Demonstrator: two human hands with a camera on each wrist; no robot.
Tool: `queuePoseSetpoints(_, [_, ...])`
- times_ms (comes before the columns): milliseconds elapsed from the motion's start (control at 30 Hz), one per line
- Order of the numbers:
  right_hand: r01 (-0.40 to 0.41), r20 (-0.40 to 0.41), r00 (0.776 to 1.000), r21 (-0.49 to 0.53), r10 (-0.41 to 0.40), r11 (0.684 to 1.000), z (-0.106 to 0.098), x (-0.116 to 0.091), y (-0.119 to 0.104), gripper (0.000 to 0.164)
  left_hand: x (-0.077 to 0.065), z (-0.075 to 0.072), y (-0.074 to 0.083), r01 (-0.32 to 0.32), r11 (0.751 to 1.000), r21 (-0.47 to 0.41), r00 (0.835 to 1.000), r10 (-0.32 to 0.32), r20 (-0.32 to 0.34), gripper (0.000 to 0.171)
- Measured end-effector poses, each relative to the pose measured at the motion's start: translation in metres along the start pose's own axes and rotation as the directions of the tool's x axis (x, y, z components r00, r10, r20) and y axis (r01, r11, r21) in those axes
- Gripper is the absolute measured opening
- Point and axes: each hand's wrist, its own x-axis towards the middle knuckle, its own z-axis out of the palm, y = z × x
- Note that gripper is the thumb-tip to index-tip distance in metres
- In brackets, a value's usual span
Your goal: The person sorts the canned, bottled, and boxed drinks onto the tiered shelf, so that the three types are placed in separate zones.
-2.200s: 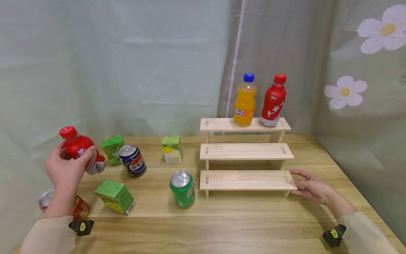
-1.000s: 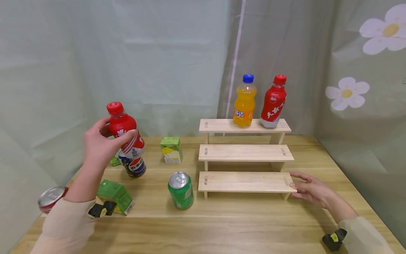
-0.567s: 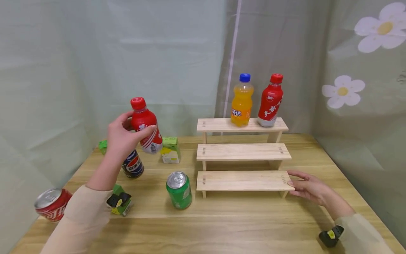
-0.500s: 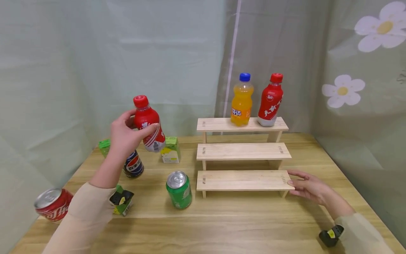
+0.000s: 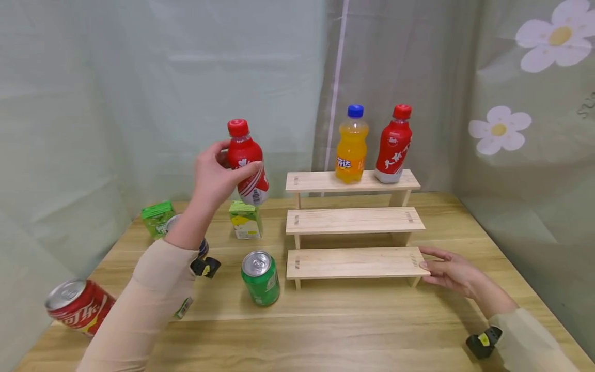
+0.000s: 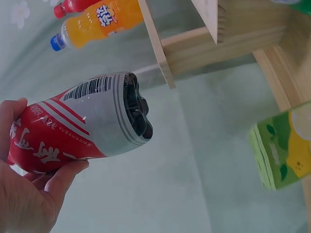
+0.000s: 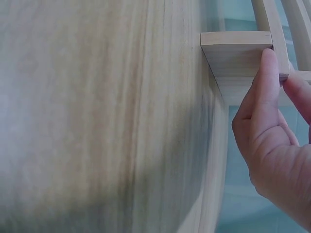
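- Head view: L hand (image 5: 211, 173) raised, fingers & thumb gripping red btl (image 5: 244, 151) mid-air, L of rack (image 5: 355, 219).
- R hand (image 5: 450, 271) low, pinching rack's lower R corner.
- Orange btl (image 5: 351, 147) w/ orange liquid atop rack, beside 2nd red btl (image 5: 392, 147), contents hidden by wrap.
- Red btl: cap up, slight tilt, red cap, red/white label w/ barcode; L wrist view shows dark base.

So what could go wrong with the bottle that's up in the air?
The left hand holds the red bottle tilted above the table, so it might slip and fall. If it swings toward the top shelf, it could bump the orange bottle. And the right hand pinches the end of the lowest shelf: a tug there might wobble the bottles on top.
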Motion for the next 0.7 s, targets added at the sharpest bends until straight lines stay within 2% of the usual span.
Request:
queuePoseSetpoints(300, [-0.015, -0.046, 0.999, -0.006, 0.014, 1.000, 0.002, -0.002, -0.001, 0.034, 0.014, 0.032, 0.007, -0.022, 0.997, -0.080, 0.997, 0.028, 0.074, 0.063])
queuePoseSetpoints(467, [-0.020, -0.064, 0.998, -0.022, 0.019, 1.000, 0.003, -0.003, -0.002, 0.039, 0.020, 0.046, 0.012, 0.027, 0.992, -0.123, 0.994, -0.014, 0.110, 0.065])
queuePoseSetpoints(600, [-0.018, -0.071, 0.997, -0.037, 0.015, 0.999, 0.005, -0.002, -0.002, 0.061, 0.025, 0.053, 0.017, 0.077, 0.983, -0.166, 0.992, -0.058, 0.115, 0.065])
queuePoseSetpoints(700, [-0.021, -0.078, 0.997, -0.047, 0.017, 0.999, 0.006, -0.002, -0.002, 0.071, 0.029, 0.059, 0.018, 0.091, 0.979, -0.181, 0.990, -0.069, 0.126, 0.065])
